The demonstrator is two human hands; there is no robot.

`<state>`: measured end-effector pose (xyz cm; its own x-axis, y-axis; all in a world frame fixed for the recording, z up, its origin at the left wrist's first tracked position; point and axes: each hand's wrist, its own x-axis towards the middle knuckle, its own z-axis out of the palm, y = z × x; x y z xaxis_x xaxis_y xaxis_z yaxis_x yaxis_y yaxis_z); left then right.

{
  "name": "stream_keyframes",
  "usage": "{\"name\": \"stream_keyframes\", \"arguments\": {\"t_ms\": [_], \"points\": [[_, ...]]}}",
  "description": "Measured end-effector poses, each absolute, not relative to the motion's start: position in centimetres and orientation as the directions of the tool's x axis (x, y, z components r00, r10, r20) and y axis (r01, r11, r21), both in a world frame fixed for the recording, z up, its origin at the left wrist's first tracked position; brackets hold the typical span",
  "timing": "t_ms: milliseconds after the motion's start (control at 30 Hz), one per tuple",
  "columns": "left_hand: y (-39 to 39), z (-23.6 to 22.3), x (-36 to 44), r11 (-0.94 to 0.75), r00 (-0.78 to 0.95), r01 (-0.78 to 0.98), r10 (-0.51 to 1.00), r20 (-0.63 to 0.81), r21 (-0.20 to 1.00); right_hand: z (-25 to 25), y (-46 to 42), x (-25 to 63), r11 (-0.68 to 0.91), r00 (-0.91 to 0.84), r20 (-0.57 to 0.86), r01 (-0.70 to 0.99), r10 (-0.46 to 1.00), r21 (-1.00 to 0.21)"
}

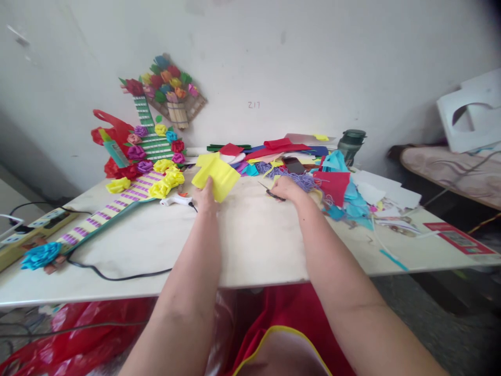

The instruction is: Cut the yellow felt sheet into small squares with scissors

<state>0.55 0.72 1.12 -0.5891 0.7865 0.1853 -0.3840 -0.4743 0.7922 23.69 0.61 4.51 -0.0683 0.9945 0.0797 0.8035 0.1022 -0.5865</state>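
Left hand (206, 195) pinched on near edge of yellow paper (222, 177), left of centre over table (262, 237), probably gripped there so most sticks out free. Right hand (288, 188) closed round scissors (276, 196) at handle end, likely leaving blades clear. Blades point left and away, long axis slanting far-left to near-right; paper fans away from person, long axis unclear.

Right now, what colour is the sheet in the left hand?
The sheet is yellow; head view shows it.
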Motion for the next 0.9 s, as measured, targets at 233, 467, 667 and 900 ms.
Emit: {"name": "stream_keyframes", "arguments": {"t_ms": [233, 467, 667, 900], "points": [[1.2, 0.7, 0.6, -0.462, -0.533, -0.425, 0.823, 0.198, 0.778, 3.3, -1.2, 18.1, 0.172, -0.129, 0.147, 0.926, 0.981, -0.337], [0.7, 1.1, 1.1, -0.415, -0.5, -0.489, 0.854, 0.143, 0.767, 2.9, -1.1, 18.3, 0.249, -0.201, 0.19, 0.928, 0.961, -0.276], [1.0, 0.7, 1.0, -0.4, -0.503, -0.438, 0.852, 0.15, 0.805, 2.2, 0.8, 21.4, -0.09, 0.144, 0.196, 0.961, 0.97, -0.262], [1.2, 0.5, 1.0, -0.387, -0.498, -0.485, 0.859, 0.116, 0.784, 0.5, 3.1, 23.6, -0.062, 0.185, 0.217, 0.877, 0.958, -0.477]]}}
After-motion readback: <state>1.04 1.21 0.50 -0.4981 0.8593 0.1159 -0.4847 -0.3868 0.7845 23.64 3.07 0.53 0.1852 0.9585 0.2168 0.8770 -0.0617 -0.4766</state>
